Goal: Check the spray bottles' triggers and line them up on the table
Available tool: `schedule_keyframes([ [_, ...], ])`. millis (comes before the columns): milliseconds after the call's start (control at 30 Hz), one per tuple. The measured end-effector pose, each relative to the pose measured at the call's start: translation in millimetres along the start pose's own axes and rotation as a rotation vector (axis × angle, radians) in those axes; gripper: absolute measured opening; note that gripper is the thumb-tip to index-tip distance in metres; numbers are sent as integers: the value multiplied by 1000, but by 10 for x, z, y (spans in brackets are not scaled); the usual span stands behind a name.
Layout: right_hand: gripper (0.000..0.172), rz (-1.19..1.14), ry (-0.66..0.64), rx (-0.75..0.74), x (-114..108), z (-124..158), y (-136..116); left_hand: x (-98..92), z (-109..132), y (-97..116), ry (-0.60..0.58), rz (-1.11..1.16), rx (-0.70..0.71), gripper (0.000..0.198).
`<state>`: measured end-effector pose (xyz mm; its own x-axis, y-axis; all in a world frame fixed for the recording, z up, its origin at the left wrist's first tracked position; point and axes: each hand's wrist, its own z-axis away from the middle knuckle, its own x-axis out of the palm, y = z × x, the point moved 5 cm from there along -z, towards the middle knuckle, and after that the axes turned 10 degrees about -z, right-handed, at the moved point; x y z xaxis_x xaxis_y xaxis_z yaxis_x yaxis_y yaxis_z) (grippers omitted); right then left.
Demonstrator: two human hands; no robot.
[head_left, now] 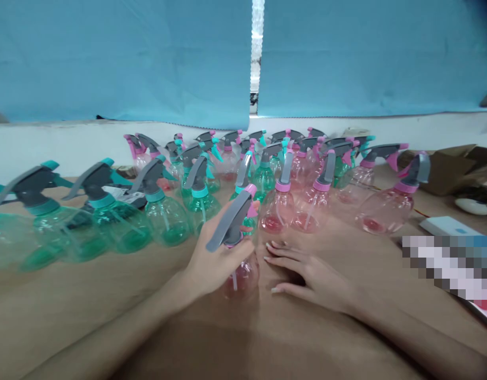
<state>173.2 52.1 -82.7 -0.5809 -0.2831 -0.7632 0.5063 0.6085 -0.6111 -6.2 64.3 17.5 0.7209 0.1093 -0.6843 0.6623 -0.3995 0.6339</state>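
A pink spray bottle [243,277] with a grey and pink trigger head stands on the table in front of me. My left hand [215,250] is closed around its neck, just under the trigger; part of the neck is hidden by the fingers. To the right of that bottle, my right hand [307,269] lies palm down on the wooden table [291,338], fingers apart and holding nothing. Beyond my hands stand two more pink spray bottles [278,211] side by side. A green spray bottle [168,219] is among several lined up on the left.
Many more pink and green spray bottles crowd the back of the table. At the right are an open cardboard box [459,169], a white box [449,227] and a blurred-out item. Blue curtains [120,58] hang over the white wall behind.
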Motion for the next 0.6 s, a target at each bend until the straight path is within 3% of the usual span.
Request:
schedule_keyframes([
  [200, 59, 1, -6, 15, 4, 5, -4, 19, -1, -2, -59, -50, 14, 44],
  [433, 57, -10, 8, 11, -4, 16, -17, 8, 6, 3, -25, -45, 12, 52],
  [600, 57, 2, 10, -2, 7, 27, -1, 3, 2, 4, 5, -26, 6, 38],
])
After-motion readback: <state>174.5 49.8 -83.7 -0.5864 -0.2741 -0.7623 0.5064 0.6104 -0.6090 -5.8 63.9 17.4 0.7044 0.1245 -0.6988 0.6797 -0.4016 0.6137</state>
